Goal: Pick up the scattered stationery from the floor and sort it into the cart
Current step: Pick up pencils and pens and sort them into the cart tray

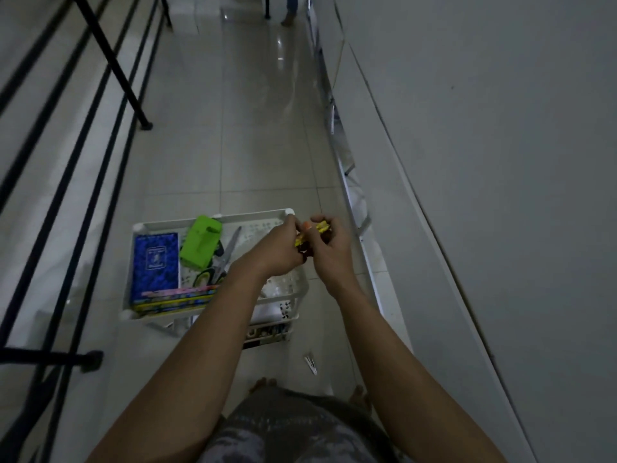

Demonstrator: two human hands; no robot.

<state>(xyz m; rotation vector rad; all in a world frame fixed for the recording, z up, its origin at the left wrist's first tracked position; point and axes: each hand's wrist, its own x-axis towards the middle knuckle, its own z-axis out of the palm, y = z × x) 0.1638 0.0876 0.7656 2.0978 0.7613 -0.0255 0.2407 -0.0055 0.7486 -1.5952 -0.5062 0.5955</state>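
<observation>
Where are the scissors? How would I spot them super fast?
Find the white cart on the tiled floor, and look into its top tray. The scissors lie near the middle, just right of the bright green box and the blue notebook. They are the only thing there with shiny silver blades and green-rimmed handle loops.

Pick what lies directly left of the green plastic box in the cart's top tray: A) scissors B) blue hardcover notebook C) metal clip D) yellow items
B: the blue hardcover notebook lies flat at the left end of the white plastic cart's top tray, beside the green plastic box; the green-handled scissors lie to the box's right, and the small yellow items are held between both hands.
</observation>
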